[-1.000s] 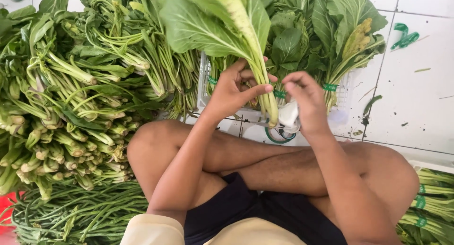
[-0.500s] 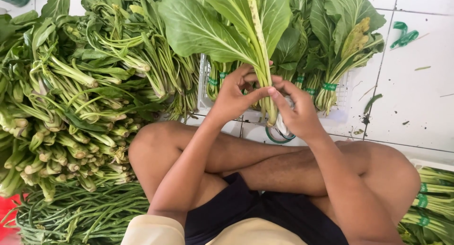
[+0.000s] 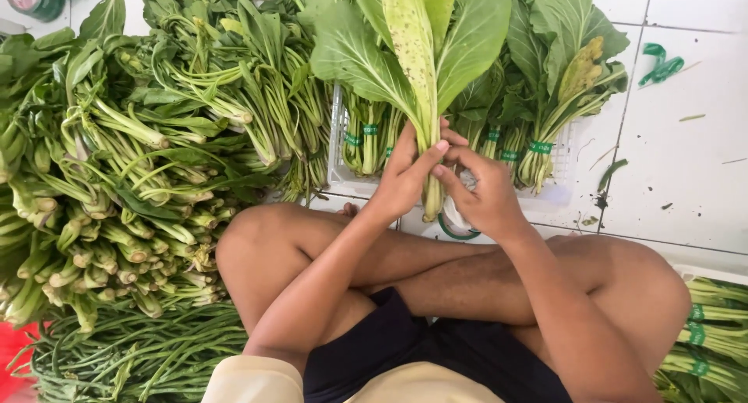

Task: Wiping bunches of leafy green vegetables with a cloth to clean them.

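Observation:
I sit cross-legged on a white tiled floor. Both hands grip one bunch of leafy greens (image 3: 417,52) by its pale stems, held upright above my knees. My left hand (image 3: 405,177) wraps the stems from the left. From the right, my right hand (image 3: 483,193) closes on the same stems, fingertips meeting the left hand's. A roll of green tape (image 3: 456,228) lies under my hands, mostly hidden.
A white crate (image 3: 339,165) behind my hands holds bunches tied with green bands (image 3: 538,147). A big heap of loose greens (image 3: 132,161) fills the left side, long beans (image 3: 132,356) lie at bottom left, and more tied bunches (image 3: 713,341) at bottom right.
My two hands have come together on the stems, and the bunch has turned more upright between them. The view has shifted slightly.

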